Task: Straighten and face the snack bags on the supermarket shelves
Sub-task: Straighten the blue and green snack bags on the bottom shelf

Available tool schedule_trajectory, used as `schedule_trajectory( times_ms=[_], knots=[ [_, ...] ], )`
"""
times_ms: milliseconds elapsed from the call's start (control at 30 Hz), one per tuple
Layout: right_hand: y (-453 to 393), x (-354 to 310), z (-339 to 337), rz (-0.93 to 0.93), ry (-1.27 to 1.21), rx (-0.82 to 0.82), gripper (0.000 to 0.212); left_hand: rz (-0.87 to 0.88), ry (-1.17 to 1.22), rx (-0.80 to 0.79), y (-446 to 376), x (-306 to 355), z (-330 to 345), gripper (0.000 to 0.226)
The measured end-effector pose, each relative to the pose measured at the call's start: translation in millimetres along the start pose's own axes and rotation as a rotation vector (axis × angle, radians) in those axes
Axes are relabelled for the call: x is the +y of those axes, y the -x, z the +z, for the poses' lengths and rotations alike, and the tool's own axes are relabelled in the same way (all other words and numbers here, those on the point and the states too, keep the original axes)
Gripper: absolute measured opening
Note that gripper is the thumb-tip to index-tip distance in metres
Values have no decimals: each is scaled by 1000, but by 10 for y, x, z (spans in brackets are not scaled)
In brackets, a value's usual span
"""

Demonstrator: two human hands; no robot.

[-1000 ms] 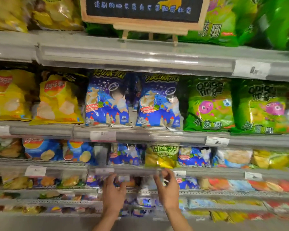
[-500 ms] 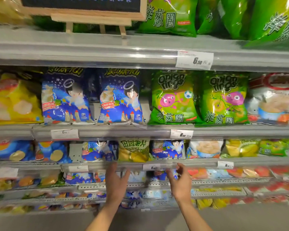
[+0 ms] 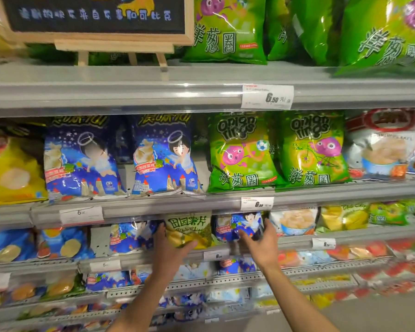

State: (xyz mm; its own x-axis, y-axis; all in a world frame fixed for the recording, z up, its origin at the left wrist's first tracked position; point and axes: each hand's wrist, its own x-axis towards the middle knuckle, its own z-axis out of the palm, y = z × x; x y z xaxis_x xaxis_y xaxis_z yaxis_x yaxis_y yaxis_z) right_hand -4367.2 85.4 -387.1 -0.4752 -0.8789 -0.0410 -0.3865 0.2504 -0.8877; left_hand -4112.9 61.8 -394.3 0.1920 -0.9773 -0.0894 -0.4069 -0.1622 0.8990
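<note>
Shelves (image 3: 201,204) are running full-width, stacked with snack bags; going left to right on the third tier down: blue chip bags (image 3: 65,245) are sitting at far left, then a small blue angel-print bag (image 3: 132,238) is leaning just beside the left hand (image 3: 168,255); left hand is gripping the yellow-green potato chip bag (image 3: 189,231) from its left side, thumb curling under the bag's lower front edge, fingers going behind it and out of sight; that bag is standing upright, facing front; right hand (image 3: 261,245) is gripping a second blue angel-print bag (image 3: 235,226) just right of it, thumb lying across the front, fingers wrapping its right edge; white shrimp-cracker bag (image 3: 295,221) is sitting just beside that hand; yellow and green bags (image 3: 369,216) are trailing off right, blurred; price tag (image 3: 216,255) is hanging on the rail between both wrists.
</note>
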Motion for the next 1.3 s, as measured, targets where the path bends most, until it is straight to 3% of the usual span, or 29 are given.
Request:
schedule_trajectory(
  times_ms=[167,267,433,500,567,733,1133,1300],
  knots=[
    [-384,-16,-27,-34,-39,-121,73,-46,59,17,-185,-36,46,99],
    [-561,12,30,-8,-23,-192,73,5,90,23,-245,-70,73,71],
    [-799,192,159,-60,-49,-217,67,122,82,16,-403,-163,137,58],
    [-850,301,200,-105,-79,-208,77,194,53,-23,-435,-177,141,46],
    [-849,340,211,-105,-84,-219,76,158,78,-21,-442,-156,142,49],
    [-788,315,225,-134,-104,-188,45,-28,195,4,-412,-92,110,72],
    [-543,161,148,-104,-90,-71,76,-58,217,-38,-317,111,-70,61],
    [-358,118,23,-113,-116,-48,62,-59,211,-87,-241,97,-170,60]
  ],
)
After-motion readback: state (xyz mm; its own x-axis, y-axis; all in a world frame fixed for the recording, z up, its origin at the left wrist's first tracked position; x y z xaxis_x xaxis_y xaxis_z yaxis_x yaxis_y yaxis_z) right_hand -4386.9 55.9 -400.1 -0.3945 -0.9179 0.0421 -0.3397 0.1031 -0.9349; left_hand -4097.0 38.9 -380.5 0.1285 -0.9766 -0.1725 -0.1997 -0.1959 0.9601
